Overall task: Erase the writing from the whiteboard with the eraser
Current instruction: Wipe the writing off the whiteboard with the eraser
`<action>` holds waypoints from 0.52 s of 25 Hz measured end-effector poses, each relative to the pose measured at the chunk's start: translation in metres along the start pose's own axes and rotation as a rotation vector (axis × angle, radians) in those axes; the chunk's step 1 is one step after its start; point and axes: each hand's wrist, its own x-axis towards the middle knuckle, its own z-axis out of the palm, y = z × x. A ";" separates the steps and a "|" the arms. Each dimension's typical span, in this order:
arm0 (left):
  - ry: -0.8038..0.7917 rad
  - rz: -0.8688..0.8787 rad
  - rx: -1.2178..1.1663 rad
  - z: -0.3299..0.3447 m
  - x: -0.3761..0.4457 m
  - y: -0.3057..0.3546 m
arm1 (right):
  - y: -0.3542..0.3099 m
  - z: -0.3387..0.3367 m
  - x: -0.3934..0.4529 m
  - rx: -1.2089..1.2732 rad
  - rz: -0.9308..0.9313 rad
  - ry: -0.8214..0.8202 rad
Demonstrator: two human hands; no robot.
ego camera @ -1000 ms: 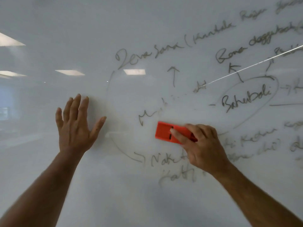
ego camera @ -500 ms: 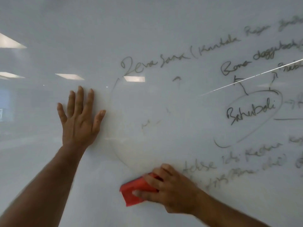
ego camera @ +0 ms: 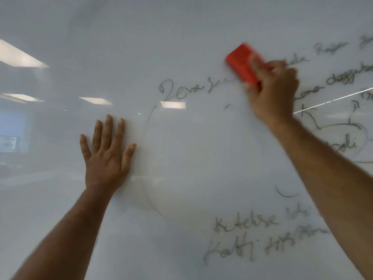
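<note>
Gripping the blurred red rectangular eraser [ego camera: 243, 64], the right hand [ego camera: 272, 91] presses it onto the glossy whiteboard [ego camera: 181, 33] near its upper right, covering handwritten marker writing [ego camera: 177, 88]. Left hand [ego camera: 106, 158] lies flat, fingers spread. Right-edge words are cut off.

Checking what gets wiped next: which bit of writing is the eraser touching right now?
The top line beginning "Deva": the red eraser in the right hand covers its middle. "Ketelse" and "Kathi" lie far below.
</note>
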 end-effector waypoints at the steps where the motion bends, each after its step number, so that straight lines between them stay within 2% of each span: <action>1: 0.007 0.002 -0.010 0.000 0.000 0.000 | -0.023 0.007 -0.037 0.148 -0.091 -0.058; 3: 0.039 0.001 -0.030 0.001 -0.001 -0.002 | -0.058 0.014 -0.136 0.240 -0.455 -0.289; 5: 0.087 0.009 -0.044 0.000 0.001 -0.003 | -0.079 0.007 -0.227 0.167 -0.921 -0.455; 6: 0.104 0.014 -0.051 -0.001 0.001 -0.005 | -0.077 0.007 -0.247 0.114 -1.087 -0.491; 7: 0.115 0.017 -0.055 0.000 0.001 -0.007 | -0.076 0.009 -0.245 0.131 -1.147 -0.497; 8: 0.125 0.021 -0.059 0.000 0.001 -0.008 | -0.077 0.013 -0.226 0.153 -1.143 -0.472; 9: 0.133 0.026 -0.064 0.002 0.001 -0.010 | -0.081 0.016 -0.195 0.190 -1.035 -0.441; 11: 0.146 0.040 -0.069 0.002 0.001 -0.011 | -0.084 0.025 -0.112 0.213 -0.665 -0.295; 13: 0.142 0.044 -0.070 0.000 0.001 -0.010 | -0.067 0.030 -0.028 0.033 -0.370 -0.078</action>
